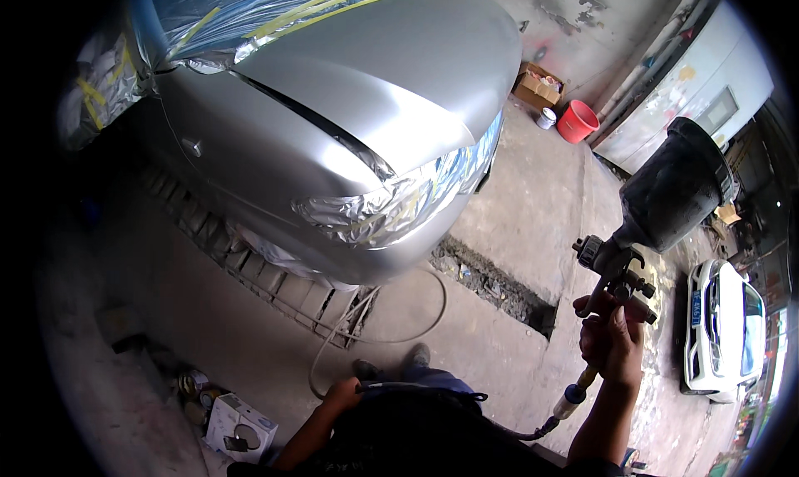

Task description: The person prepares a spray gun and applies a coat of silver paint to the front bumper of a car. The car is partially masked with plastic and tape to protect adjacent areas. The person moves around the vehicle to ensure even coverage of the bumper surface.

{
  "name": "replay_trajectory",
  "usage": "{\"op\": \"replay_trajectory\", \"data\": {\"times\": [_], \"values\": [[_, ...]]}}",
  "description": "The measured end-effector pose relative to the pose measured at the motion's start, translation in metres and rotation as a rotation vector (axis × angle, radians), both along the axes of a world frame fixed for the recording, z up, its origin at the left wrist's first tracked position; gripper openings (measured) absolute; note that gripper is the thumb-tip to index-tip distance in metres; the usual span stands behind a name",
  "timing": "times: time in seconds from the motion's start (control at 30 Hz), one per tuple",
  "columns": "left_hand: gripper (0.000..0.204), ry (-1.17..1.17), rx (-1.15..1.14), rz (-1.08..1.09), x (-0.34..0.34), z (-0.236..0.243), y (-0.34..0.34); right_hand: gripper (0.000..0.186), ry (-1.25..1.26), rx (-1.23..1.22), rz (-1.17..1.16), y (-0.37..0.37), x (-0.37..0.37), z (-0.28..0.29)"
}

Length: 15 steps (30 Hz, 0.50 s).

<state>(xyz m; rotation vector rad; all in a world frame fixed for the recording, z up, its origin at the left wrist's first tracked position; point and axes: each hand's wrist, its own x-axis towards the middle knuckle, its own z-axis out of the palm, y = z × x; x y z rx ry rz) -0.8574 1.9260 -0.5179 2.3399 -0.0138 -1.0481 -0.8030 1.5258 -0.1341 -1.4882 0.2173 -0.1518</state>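
Note:
My right hand is closed around the handle of a spray gun, raised at the right. On top of the gun sits a black paint cup, tilted. A fitting and a hose hang below its handle. My left hand is held low at my waist, closed on the air hose, though its fingers are partly hidden. Ahead stands a silver car, apart from both hands. Foil and tape cover its headlight, and blue plastic film covers its windscreen.
The hose loops over the floor beside a slatted grating. A debris-filled trench lies right of the bumper. A red bucket, small can and cardboard box stand by the wall. A white box is lower left; a white car is right.

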Motion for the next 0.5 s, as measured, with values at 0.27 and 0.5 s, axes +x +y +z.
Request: {"op": "replay_trajectory", "data": {"times": [0.27, 0.5], "values": [[0.025, -0.005, 0.056, 0.020, 0.001, 0.019, -0.016, 0.046, 0.045, 0.039, 0.091, -0.019, 0.014, -0.017], [0.021, -0.022, 0.043, 0.058, -0.018, -0.006, -0.022, 0.049, -0.026, 0.071, 0.225, -0.030, 0.028, -0.023]]}}
